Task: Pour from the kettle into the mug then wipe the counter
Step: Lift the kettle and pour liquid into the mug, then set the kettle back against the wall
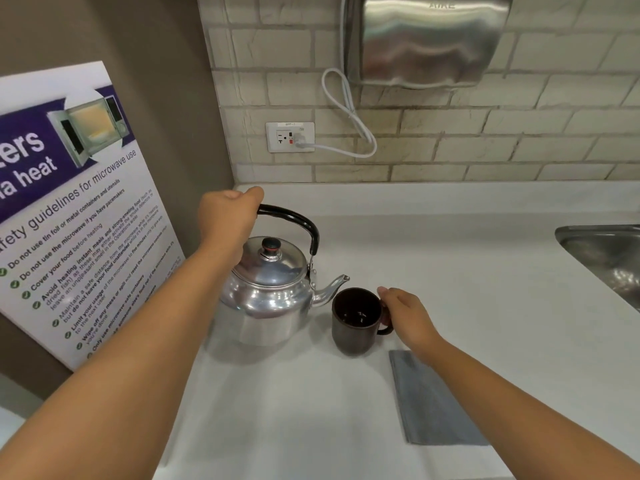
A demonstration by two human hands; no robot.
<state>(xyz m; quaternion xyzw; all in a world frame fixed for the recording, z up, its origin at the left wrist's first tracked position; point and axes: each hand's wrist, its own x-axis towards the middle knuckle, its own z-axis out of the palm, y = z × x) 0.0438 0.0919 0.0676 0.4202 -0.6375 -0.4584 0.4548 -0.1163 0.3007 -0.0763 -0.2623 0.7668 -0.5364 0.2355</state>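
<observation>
A shiny metal kettle with a black arched handle stands on the white counter, its spout pointing right towards a dark brown mug. My left hand is closed around the left end of the kettle's handle. My right hand grips the mug's handle on its right side. The mug stands upright just below the spout tip, with a dark inside. A folded grey cloth lies flat on the counter right of the mug, partly under my right forearm.
A microwave safety poster leans against the left wall. On the tiled back wall are a socket with a white cord plugged in and a steel dispenser. A steel sink sits at the right edge.
</observation>
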